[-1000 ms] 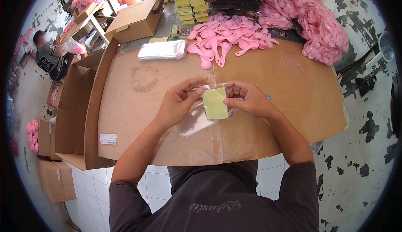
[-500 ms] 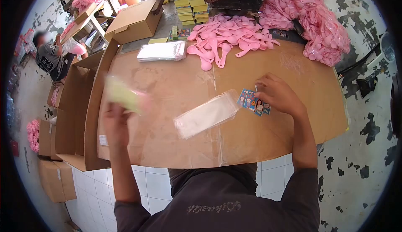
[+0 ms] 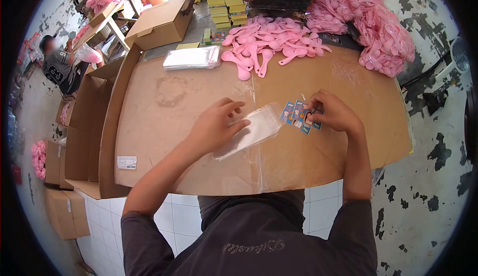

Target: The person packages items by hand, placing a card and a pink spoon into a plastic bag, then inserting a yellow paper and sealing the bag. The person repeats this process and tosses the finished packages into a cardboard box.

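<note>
My left hand (image 3: 221, 124) is over the left part of a stack of clear plastic sleeves (image 3: 259, 129), fingers apart and nothing held. At the right, my right hand (image 3: 331, 110) pinches one of the small blue printed cards (image 3: 298, 114), which lie spread beside the right end of the sleeves. Behind them, pink plastic spoons (image 3: 266, 42) are heaped at the far edge of the cardboard surface (image 3: 199, 176). Another pile of packed sleeves (image 3: 191, 58) lies to the left of the spoons.
Bagged pink spoons (image 3: 383, 42) fill the back right. Stacks of yellow-edged cards (image 3: 226, 4) stand at the back. An open cardboard box (image 3: 89, 126) adjoins the left edge, with a closed box (image 3: 159, 22) behind. A person (image 3: 62, 67) sits at the far left.
My left hand has come from the left side to the sleeves, and the blurred pale green and pink item it held is gone from it. My right hand has closed on a card.
</note>
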`<state>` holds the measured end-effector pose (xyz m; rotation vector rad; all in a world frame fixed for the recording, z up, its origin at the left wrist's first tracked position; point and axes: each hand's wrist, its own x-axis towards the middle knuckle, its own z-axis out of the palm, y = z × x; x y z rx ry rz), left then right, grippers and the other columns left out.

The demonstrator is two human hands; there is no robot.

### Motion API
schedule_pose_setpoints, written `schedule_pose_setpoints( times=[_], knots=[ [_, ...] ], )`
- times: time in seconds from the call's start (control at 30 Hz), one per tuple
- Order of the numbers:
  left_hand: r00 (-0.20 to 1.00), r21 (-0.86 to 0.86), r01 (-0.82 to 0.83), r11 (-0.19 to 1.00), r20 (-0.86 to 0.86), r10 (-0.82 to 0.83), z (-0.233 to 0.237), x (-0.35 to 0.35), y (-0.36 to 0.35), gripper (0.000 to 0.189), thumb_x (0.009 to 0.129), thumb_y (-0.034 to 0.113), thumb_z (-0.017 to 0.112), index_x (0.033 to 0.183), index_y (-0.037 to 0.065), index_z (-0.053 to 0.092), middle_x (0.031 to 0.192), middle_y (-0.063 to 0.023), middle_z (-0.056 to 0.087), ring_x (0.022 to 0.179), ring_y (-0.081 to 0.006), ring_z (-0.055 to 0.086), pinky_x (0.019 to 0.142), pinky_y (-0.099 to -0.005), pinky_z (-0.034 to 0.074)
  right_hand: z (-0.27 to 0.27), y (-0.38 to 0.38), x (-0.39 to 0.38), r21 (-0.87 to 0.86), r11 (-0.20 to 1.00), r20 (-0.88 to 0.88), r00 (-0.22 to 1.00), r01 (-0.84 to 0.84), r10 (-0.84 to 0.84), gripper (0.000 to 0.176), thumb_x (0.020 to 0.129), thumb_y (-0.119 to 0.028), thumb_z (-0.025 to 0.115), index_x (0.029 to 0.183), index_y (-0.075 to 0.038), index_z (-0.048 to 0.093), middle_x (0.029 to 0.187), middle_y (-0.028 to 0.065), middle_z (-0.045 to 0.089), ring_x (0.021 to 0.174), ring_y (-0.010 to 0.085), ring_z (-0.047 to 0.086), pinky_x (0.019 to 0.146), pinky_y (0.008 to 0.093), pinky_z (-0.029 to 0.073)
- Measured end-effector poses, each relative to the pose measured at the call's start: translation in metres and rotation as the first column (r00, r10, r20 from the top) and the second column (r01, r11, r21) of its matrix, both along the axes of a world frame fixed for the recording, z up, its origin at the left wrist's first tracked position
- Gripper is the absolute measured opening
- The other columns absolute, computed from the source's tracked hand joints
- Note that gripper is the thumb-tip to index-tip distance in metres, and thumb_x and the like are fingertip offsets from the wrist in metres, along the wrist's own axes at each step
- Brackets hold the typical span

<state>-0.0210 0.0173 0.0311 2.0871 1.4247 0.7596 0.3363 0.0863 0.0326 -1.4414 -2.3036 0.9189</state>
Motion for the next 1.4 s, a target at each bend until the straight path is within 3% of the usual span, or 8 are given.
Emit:
schedule_pose_setpoints(
  times=[0.1, 0.4, 0.5, 0.6, 0.7, 1.03, 1.13, 1.4],
  knots=[
    [0.972, 0.259, 0.090, 0.962, -0.232, -0.028, -0.020, 0.018, 0.015, 0.030, 0.090, 0.023, 0.078, 0.113, 0.004, 0.073, 0.100, -0.0107, 0.067, 0.089, -0.0235, 0.068, 0.080, -0.0357, 0.054, 0.002, 0.002, -0.001, -0.119, 0.992, -0.051, 0.998, 0.030, -0.037, 0.035, 0.078, -0.003, 0.085, 0.109, -0.002, 0.068, 0.100, 0.0082, 0.064, 0.091, 0.0205, 0.062, 0.083, 0.0351, 0.052],
    [0.980, -0.327, -0.063, 0.943, 0.157, 0.120, -0.004, 0.011, 0.013, 0.015, 0.091, 0.013, 0.077, 0.101, 0.002, 0.073, 0.100, -0.0119, 0.073, 0.085, -0.0146, 0.071, 0.074, -0.0293, 0.055, -0.013, 0.007, 0.008, 0.145, 0.984, -0.066, 0.991, -0.106, 0.117, 0.031, 0.082, -0.001, 0.080, 0.110, -0.005, 0.066, 0.101, 0.0080, 0.062, 0.093, 0.0210, 0.061, 0.085, 0.0346, 0.051],
    [0.978, -0.302, -0.073, 0.951, 0.166, 0.127, 0.000, 0.003, 0.012, 0.017, 0.095, 0.008, 0.072, 0.108, -0.002, 0.070, 0.105, -0.0140, 0.075, 0.090, -0.0123, 0.072, 0.076, -0.0273, 0.057, -0.012, 0.007, 0.006, 0.092, 0.992, -0.138, 0.985, -0.089, 0.102, 0.034, 0.084, -0.002, 0.079, 0.114, -0.006, 0.063, 0.100, 0.0078, 0.064, 0.094, 0.0202, 0.063, 0.085, 0.0345, 0.052],
    [0.824, -0.194, 0.058, 0.979, 0.563, 0.062, -0.031, -0.005, 0.019, 0.023, 0.097, 0.005, 0.069, 0.117, -0.005, 0.064, 0.104, -0.0141, 0.074, 0.088, -0.0155, 0.073, 0.077, -0.0292, 0.059, 0.000, 0.002, -0.007, 0.035, 0.998, -0.273, 0.960, -0.056, 0.064, 0.035, 0.086, -0.001, 0.078, 0.117, -0.005, 0.061, 0.101, 0.0056, 0.066, 0.095, 0.0161, 0.065, 0.084, 0.0326, 0.053],
    [0.679, -0.294, 0.123, 0.948, 0.721, 0.136, -0.023, -0.009, 0.020, 0.027, 0.099, 0.002, 0.064, 0.125, -0.006, 0.059, 0.104, -0.0144, 0.074, 0.088, -0.0188, 0.074, 0.078, -0.0307, 0.060, 0.006, -0.005, -0.026, -0.051, 0.997, -0.453, 0.891, -0.053, 0.024, 0.035, 0.089, -0.002, 0.077, 0.120, -0.004, 0.061, 0.104, 0.0036, 0.069, 0.095, 0.0121, 0.066, 0.084, 0.0300, 0.054],
    [0.720, -0.516, 0.299, 0.803, 0.674, 0.165, -0.019, -0.001, 0.011, 0.027, 0.103, 0.022, 0.068, 0.110, -0.004, 0.071, 0.089, -0.0086, 0.076, 0.078, -0.0127, 0.073, 0.071, -0.0257, 0.057, -0.007, -0.020, -0.073, -0.084, 0.996, -0.625, 0.780, -0.032, -0.027, 0.038, 0.096, -0.006, 0.072, 0.132, -0.001, 0.062, 0.114, 0.0070, 0.071, 0.103, 0.0116, 0.067, 0.089, 0.0280, 0.055],
    [0.739, -0.485, 0.284, 0.827, 0.660, 0.134, -0.023, -0.001, 0.010, 0.029, 0.103, 0.023, 0.068, 0.107, -0.005, 0.072, 0.089, -0.0082, 0.076, 0.078, -0.0116, 0.072, 0.070, -0.0252, 0.057, -0.002, -0.026, -0.082, -0.080, 0.997, -0.774, 0.629, 0.012, -0.070, 0.033, 0.096, -0.006, 0.071, 0.129, 0.000, 0.065, 0.115, 0.0074, 0.072, 0.104, 0.0118, 0.067, 0.090, 0.0283, 0.055],
    [0.770, -0.458, 0.221, 0.861, 0.624, 0.135, -0.018, 0.004, 0.005, 0.026, 0.104, 0.020, 0.067, 0.111, -0.004, 0.072, 0.093, -0.0075, 0.078, 0.085, -0.0109, 0.072, 0.074, -0.0250, 0.056, 0.009, -0.024, -0.075, 0.161, 0.981, -0.483, 0.857, -0.112, 0.177, 0.028, 0.092, -0.001, 0.070, 0.121, -0.003, 0.071, 0.111, 0.0088, 0.070, 0.100, 0.0169, 0.068, 0.087, 0.0309, 0.054]
  ],
)
